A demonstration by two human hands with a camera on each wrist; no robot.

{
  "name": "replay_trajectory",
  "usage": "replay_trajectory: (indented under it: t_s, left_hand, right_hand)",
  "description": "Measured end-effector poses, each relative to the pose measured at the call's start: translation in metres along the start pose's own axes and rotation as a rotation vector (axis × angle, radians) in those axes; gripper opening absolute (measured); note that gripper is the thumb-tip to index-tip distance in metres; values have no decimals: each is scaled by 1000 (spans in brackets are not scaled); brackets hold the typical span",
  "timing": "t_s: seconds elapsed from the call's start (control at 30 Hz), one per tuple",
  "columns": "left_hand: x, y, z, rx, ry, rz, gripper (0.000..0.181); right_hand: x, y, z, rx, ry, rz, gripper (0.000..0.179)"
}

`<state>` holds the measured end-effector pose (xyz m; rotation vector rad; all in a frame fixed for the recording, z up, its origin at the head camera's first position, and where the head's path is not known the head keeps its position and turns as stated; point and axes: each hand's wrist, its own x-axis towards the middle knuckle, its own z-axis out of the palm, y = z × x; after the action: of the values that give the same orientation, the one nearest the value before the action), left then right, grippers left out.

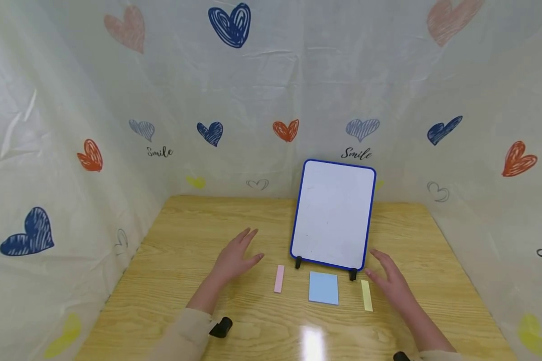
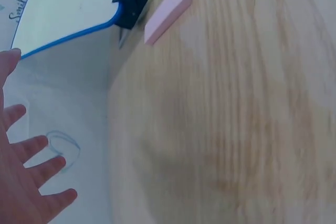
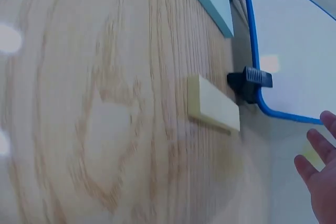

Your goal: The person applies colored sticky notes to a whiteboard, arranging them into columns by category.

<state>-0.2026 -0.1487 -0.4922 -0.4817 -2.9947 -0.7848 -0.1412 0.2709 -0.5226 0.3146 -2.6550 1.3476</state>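
My left hand (image 1: 234, 258) hovers over the table with its fingers spread and nothing in them. To its right lies a narrow pink sticky note pad (image 1: 279, 279). A square blue sticky note pad (image 1: 323, 288) sits in the middle, in front of a blue-framed whiteboard (image 1: 334, 215) that leans back on two black stand feet (image 1: 353, 274). Further right is a narrow yellow sticky note pad (image 1: 367, 296). Beside it, near the board's lower right corner, my right hand (image 1: 392, 283) is held with relaxed fingers, holding nothing. The right wrist view shows the yellow pad's thickness.
The wooden table (image 1: 198, 230) is enclosed by a pale curtain (image 1: 262, 90) printed with hearts and the word Smile. The curtain hangs behind the whiteboard and along both sides. Light glares off the table's front part.
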Motion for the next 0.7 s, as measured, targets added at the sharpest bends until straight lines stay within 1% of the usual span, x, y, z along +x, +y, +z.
replay_trajectory:
  t_s: [0.13, 0.2, 0.27, 0.37, 0.43, 0.5, 0.63, 0.7]
  left_hand:
    - [-5, 6, 13, -41, 2, 17, 74]
    - [-9, 8, 20, -70, 1, 21, 73]
    - [-12, 10, 26, -112, 7, 27, 72]
    - [-15, 12, 37, -161, 3, 19, 71]
    - [-17, 12, 44, -192, -7, 9, 71]
    - [-19, 13, 50, -221, -24, -5, 73]
    - [-21, 13, 59, -262, -45, -24, 76]
    - [-21, 12, 62, -287, -40, -26, 76]
  right_hand:
    - [-4, -11, 20, 92, 40, -47, 48]
    - [-5, -15, 31, 122, 47, -81, 46]
    - [-6, -19, 41, 160, 46, -90, 45]
    - [-5, -22, 56, 216, 20, -84, 44]
    - [-4, -25, 67, 272, -6, -69, 44]
    - [-2, -27, 78, 310, -26, -81, 43]
    - [2, -30, 98, 351, -49, -84, 44]
    - [4, -32, 106, 359, -66, -64, 45]
